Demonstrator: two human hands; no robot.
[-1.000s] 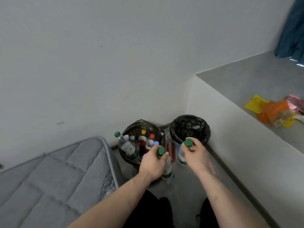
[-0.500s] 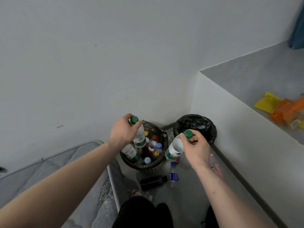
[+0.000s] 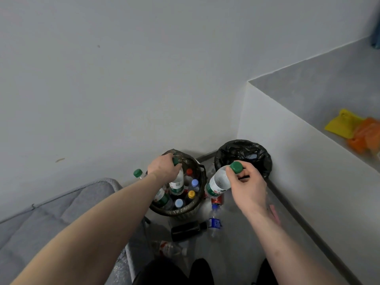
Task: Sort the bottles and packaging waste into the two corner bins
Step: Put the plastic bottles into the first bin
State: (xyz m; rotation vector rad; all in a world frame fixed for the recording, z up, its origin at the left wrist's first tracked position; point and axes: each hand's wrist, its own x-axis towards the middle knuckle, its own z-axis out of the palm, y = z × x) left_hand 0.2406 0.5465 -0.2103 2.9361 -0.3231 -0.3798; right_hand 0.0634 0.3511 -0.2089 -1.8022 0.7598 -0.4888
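Meanwhile: left hand [image 3: 164, 168] grips bottle [image 3: 177, 182] | right hand [image 3: 247, 185] grips second bottle [image 3: 218, 183] | floor bottles [image 3: 213, 223] beside bins [image 3: 181, 210]

Left bin [image 3: 181, 211] packed with upright capped bottles; one green-capped bottle [image 3: 177, 183] held upright in it. Second green-capped bottle [image 3: 218, 183] tilted, held between bins. Right bin [image 3: 265, 159] black-lined. Dark bottle [image 3: 188, 231], clear bottles [image 3: 214, 223] lying on near floor.

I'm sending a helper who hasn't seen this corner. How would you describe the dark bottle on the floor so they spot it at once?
Start at the bottle-filled bin in the corner. On the floor just in front of it lies the dark bottle, on its side. It alone is opaque black; the blue-label bottle touching its cap end is clear.
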